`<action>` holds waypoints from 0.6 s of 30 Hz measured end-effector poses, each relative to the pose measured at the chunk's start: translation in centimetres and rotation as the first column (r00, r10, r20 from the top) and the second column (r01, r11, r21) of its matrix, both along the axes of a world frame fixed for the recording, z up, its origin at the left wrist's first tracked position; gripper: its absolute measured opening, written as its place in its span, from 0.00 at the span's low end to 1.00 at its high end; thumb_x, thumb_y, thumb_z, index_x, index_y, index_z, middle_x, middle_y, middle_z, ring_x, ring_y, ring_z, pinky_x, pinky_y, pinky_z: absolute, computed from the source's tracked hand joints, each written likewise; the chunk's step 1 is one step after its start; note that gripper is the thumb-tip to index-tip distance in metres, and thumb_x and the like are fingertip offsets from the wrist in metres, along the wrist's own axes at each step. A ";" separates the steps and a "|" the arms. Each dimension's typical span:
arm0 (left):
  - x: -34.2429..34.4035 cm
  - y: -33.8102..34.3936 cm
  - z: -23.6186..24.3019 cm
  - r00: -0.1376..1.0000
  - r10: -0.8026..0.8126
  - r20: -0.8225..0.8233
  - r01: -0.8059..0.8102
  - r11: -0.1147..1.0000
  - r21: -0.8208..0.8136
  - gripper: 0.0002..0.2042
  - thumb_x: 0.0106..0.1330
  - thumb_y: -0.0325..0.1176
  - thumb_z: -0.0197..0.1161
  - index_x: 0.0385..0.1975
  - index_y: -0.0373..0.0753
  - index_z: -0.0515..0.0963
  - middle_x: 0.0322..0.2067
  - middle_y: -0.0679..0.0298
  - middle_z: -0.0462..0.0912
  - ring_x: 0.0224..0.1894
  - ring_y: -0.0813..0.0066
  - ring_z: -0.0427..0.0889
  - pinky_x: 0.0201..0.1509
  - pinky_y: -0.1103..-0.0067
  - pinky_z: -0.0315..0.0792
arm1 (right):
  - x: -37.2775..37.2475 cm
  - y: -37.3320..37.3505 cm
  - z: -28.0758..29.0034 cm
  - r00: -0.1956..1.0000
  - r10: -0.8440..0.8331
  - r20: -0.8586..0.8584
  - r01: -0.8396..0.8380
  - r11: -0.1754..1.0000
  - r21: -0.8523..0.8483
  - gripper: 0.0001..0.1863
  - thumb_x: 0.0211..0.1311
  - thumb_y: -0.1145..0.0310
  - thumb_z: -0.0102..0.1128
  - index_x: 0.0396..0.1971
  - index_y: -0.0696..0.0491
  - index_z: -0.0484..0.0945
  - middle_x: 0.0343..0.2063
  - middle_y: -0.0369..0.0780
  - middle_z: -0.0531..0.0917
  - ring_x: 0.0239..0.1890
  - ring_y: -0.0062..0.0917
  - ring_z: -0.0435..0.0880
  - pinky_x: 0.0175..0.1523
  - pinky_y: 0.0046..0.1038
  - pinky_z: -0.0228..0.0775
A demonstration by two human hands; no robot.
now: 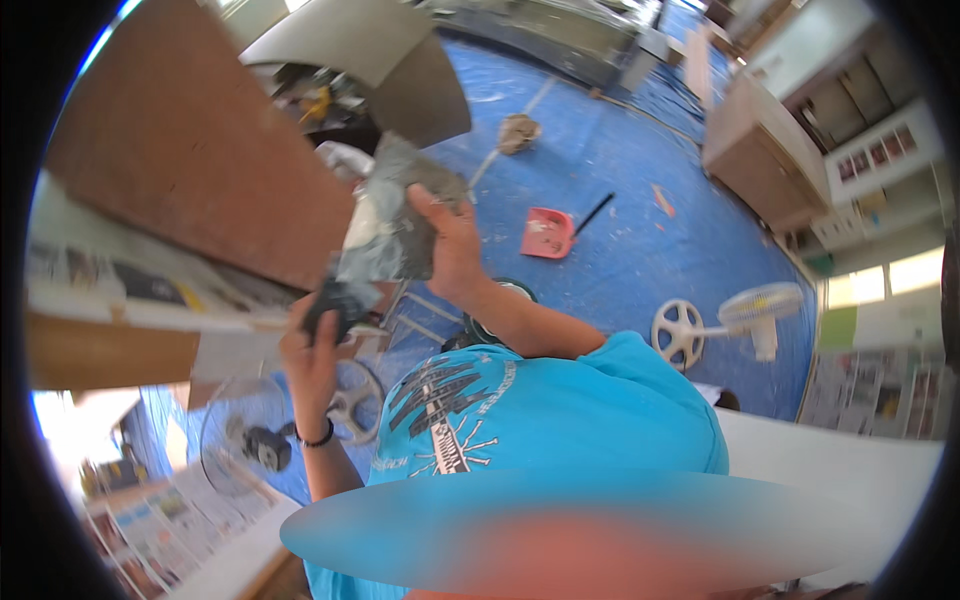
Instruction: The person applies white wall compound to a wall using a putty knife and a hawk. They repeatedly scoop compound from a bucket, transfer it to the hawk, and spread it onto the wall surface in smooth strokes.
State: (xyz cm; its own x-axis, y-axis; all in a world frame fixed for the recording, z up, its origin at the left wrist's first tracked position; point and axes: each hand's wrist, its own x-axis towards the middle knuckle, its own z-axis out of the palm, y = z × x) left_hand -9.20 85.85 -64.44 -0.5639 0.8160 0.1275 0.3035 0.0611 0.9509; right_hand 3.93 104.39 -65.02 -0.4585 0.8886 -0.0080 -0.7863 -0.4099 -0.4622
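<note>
A crumpled grey sheet [392,222], like dusty plastic or cloth, hangs in front of me. My right hand [447,243] grips its upper right edge, fingers curled over the top. My left hand [314,350], with a black band on the wrist, is closed around the dark bunched lower end [338,300] of the same sheet. Both hands are raised above my blue shirt [560,410]. Just left of the sheet rises a large brown board [200,150].
Blue sheeting covers the floor [620,170]. On it lie a red dustpan [548,232] with a black handle, a white fan [762,308] with its round base [680,332], and a wire fan guard [240,432]. A grey curved panel [370,50] stands behind. Wooden cabinet [760,150] at right.
</note>
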 end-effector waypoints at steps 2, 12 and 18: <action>-0.4 0.2 0.0 0.983 0.145 0.111 -0.163 0.971 0.175 0.13 0.77 0.32 0.58 0.55 0.30 0.74 0.42 0.60 0.83 0.36 0.78 0.82 0.32 0.80 0.79 | 1.1 0.9 0.2 0.987 0.161 -0.024 -0.162 0.984 -0.071 0.14 0.68 0.67 0.66 0.50 0.53 0.80 0.41 0.37 0.88 0.42 0.25 0.89 0.50 0.33 0.84; -0.7 5.9 0.5 0.332 -0.551 0.766 -0.115 0.782 0.612 0.12 0.81 0.42 0.51 0.41 0.39 0.71 0.25 0.69 0.66 0.25 0.86 0.72 0.21 0.92 0.68 | 2.7 -3.3 0.0 0.644 0.740 -0.193 -0.745 0.549 -0.379 0.18 0.69 0.60 0.61 0.51 0.56 0.79 0.44 0.42 0.88 0.41 0.30 0.90 0.51 0.36 0.84; -0.8 6.5 -0.7 0.574 -0.318 0.755 0.212 0.948 0.238 0.16 0.78 0.43 0.57 0.52 0.36 0.76 0.42 0.68 0.83 0.37 0.86 0.82 0.41 0.85 0.79 | 3.0 -2.7 -0.1 0.904 0.422 0.067 -0.427 0.899 0.099 0.19 0.69 0.60 0.61 0.54 0.56 0.78 0.45 0.42 0.87 0.44 0.32 0.89 0.53 0.38 0.84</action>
